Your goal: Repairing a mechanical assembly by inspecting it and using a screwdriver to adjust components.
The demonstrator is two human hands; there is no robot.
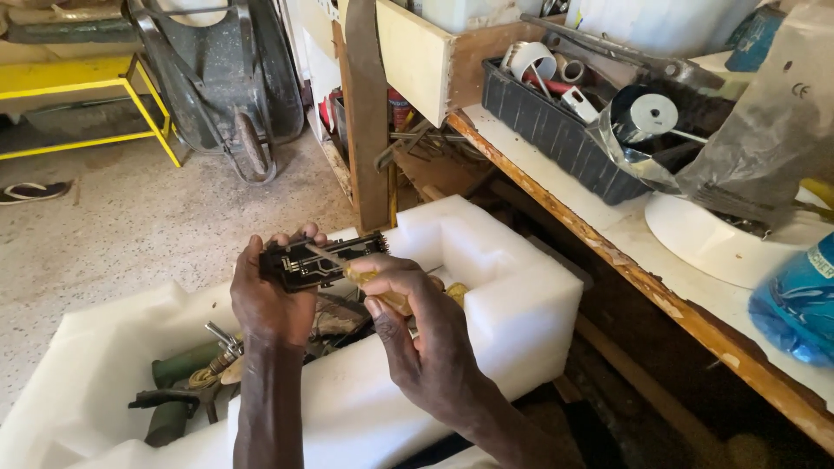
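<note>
- Left hand [271,300], fingers curled shut around a small flat black electronic part [320,259], holds it level above a big white moulded foam packing tray [512,295]; the thumb presses the part's near edge and the fingertips wrap over its far edge.
- Right hand [417,334], closed in a pinch grip, holds a yellow-handled screwdriver [382,291] whose thin metal shaft angles up and left so that its tip meets the top face of the black part.
- Beneath both hands, the foam tray sits on a speckled concrete floor [130,226], and its hollow holds a clutter of tools, among them a dark green cylindrical item [178,369] lying near the left forearm.
- To the right runs a worn wooden workbench with a white top [556,187], its front edge chipped and bare.
- On the bench stands a long black ribbed plastic bin [556,139] filled with rolls of tape and odd bits, well apart from the hands.
- Beside the bin lie a crumpled grey plastic bag [773,122], a round white dish [721,243] and, at the frame's right edge, a blue plastic bottle [799,304].
- At upper left, a dark wheelbarrow [221,78] stands on the floor just beside a yellow metal frame [113,95].
- Near the frame's left edge, a single sandal [30,191] lies on the concrete.
</note>
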